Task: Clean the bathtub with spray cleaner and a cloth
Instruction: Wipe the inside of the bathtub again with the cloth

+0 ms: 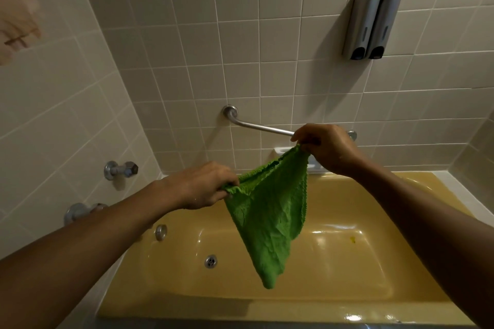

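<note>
A green cloth (270,216) hangs in the air over the yellow bathtub (347,262). My left hand (197,185) pinches its left top corner. My right hand (326,148) pinches the right top corner, held higher and further back. The cloth droops between them to a point above the tub floor. A small yellow stain (353,239) marks the tub floor on the right. The drain (211,261) lies on the left of the tub floor. No spray cleaner bottle is in view.
A metal grab bar (256,125) runs along the tiled back wall. Two silver soap dispensers (370,25) hang at the upper right. Tap fittings (120,169) stick out of the left wall. An overflow cap (161,231) sits at the tub's left end.
</note>
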The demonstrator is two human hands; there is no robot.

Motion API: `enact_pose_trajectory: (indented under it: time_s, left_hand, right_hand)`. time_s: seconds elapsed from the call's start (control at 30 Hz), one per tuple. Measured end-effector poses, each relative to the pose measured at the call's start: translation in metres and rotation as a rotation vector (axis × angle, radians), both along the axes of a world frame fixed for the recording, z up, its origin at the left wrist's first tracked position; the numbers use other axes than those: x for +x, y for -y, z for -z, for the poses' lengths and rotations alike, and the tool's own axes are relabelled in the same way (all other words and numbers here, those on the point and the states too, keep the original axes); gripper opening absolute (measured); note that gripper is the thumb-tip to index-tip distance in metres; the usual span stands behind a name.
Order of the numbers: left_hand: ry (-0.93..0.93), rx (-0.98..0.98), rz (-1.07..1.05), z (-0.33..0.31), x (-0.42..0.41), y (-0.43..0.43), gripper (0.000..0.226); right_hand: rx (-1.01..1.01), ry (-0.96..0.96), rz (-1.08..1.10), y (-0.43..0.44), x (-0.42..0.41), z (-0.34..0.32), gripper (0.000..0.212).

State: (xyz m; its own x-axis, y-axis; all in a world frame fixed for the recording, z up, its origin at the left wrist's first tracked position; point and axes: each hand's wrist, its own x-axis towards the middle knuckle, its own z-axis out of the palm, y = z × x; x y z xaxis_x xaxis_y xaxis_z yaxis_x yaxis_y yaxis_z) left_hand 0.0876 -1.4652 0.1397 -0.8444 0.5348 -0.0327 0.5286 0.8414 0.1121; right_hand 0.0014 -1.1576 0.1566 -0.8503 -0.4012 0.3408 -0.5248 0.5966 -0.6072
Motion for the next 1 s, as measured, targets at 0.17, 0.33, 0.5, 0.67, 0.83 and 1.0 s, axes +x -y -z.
enact_pose_trajectory:
  time_s: [0.17,0.33,0.5,0.67,0.83,1.0]
  left_hand:
    - [-0.196,-0.017,-0.078,-0.002,-0.003,0.023,0.019]
    - [-0.161,0.179,-0.143,-0.006,0.0,0.024,0.015]
    - [-0.061,0.639,-0.278,0.004,0.007,0.013,0.013]
    - [-0.044,0.927,-0.425,0.02,0.012,0.005,0.024]
    - [0.05,1.092,-0.586,0.031,0.018,0.004,0.049]
    - [0.148,1.183,-0.678,0.038,0.02,0.002,0.021]
  right_hand:
    - [0.054,0.032,0.041,-0.009,0.001,-0.004,0.036]
    - [0.084,0.048,0.065,-0.009,0.0,-0.004,0.031]
    - [-0.17,0.201,0.033,-0.011,0.004,-0.002,0.027]
    - [-0.372,0.37,0.0,-0.006,0.004,0.013,0.018]
    - [-0.406,0.367,0.076,-0.004,0.002,0.027,0.017]
    - [-0.434,0.384,0.104,0.0,0.004,0.036,0.01]
